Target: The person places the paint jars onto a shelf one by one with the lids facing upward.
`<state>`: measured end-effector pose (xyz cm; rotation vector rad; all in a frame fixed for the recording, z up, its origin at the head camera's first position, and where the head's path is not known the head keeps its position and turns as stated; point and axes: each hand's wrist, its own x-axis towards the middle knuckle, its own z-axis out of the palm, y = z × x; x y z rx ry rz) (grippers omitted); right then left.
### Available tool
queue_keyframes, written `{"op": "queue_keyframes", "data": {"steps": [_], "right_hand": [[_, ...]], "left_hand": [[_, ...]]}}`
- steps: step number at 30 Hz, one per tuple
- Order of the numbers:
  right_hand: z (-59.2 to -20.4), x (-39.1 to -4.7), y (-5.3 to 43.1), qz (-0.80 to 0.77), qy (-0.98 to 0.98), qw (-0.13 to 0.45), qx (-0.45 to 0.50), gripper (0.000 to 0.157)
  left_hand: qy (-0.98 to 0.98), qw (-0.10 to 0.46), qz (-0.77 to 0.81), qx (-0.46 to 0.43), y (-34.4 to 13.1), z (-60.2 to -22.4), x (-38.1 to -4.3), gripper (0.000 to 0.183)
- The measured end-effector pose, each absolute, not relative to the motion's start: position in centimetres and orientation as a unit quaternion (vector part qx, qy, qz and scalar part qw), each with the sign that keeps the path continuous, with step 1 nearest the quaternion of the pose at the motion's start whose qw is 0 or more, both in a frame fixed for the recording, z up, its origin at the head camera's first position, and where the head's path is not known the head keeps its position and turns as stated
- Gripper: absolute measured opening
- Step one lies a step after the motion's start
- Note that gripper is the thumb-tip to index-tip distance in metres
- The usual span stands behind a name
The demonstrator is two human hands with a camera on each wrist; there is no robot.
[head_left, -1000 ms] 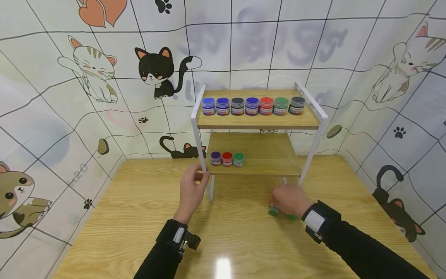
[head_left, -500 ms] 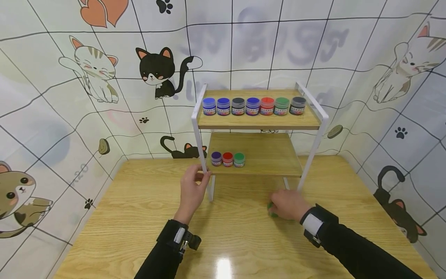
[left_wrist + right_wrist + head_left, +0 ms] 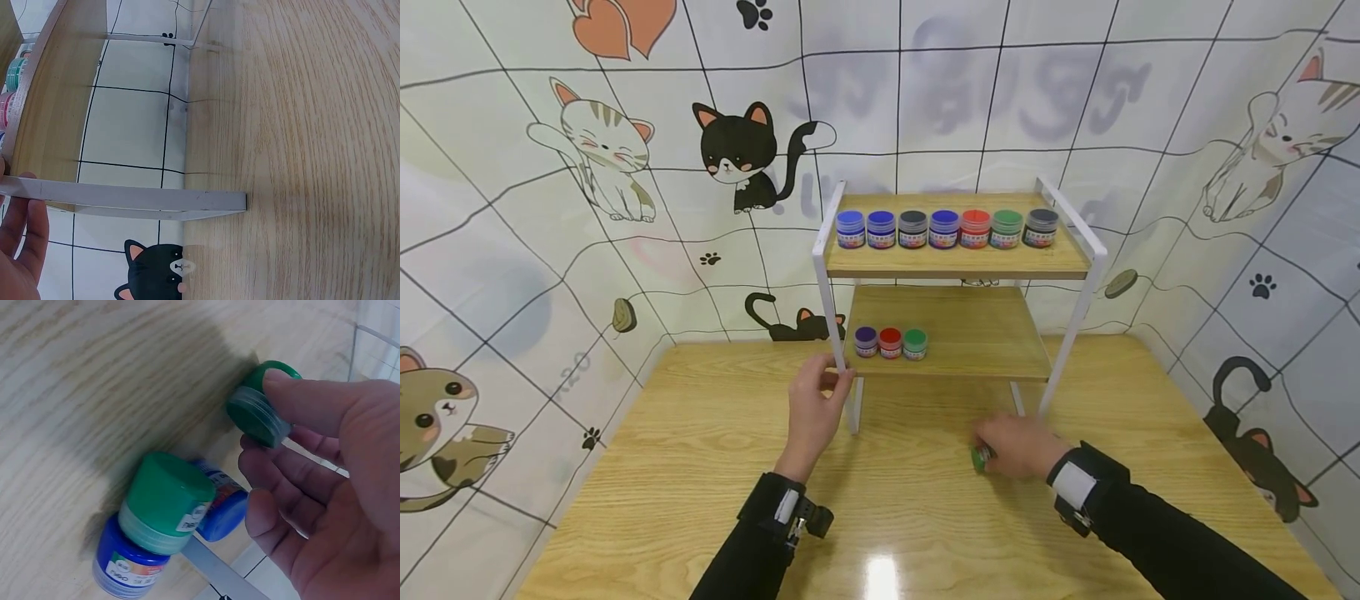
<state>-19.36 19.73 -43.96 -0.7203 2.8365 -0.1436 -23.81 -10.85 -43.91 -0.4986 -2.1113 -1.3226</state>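
My right hand (image 3: 1018,446) is low over the table, below the right end of the two-tier shelf rack (image 3: 955,273). Its thumb and fingers pinch a small paint jar with a green lid (image 3: 259,403), tilted on its side. Beside that hand in the right wrist view are another green jar (image 3: 165,500), a blue jar (image 3: 128,565) and a second blue jar (image 3: 222,509); the hand hides them from the head view. My left hand (image 3: 816,400) holds the rack's white left front leg (image 3: 125,192) at the lower shelf, fingers around the upright.
Along the upper shelf stands a row of several paint jars (image 3: 943,229). Purple (image 3: 866,342), red (image 3: 891,342) and green (image 3: 915,344) jars stand at the left of the lower shelf. A cat-print wall covering (image 3: 737,158) surrounds the wooden table (image 3: 700,467).
My right hand has shifted slightly down and left, and a green jar now shows tilted at its fingertips. The left hand and the jars on the shelves have stayed in place.
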Motion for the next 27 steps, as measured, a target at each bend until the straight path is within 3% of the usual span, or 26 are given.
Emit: {"op": "queue_keyframes", "data": {"steps": [17, 27], "right_hand": [[-44.42, -19.23, 20.05, -0.064, 0.951, 0.099, -0.287, 0.035], [-44.25, -19.32, 20.23, -0.105, 0.938, 0.104, -0.312, 0.027]], "left_hand": [[-0.793, 0.296, -0.498, -0.188, -10.79, -43.89, -23.73, 0.014], [-0.792, 0.299, -0.498, -0.188, -10.80, -43.88, -23.78, 0.014]]}}
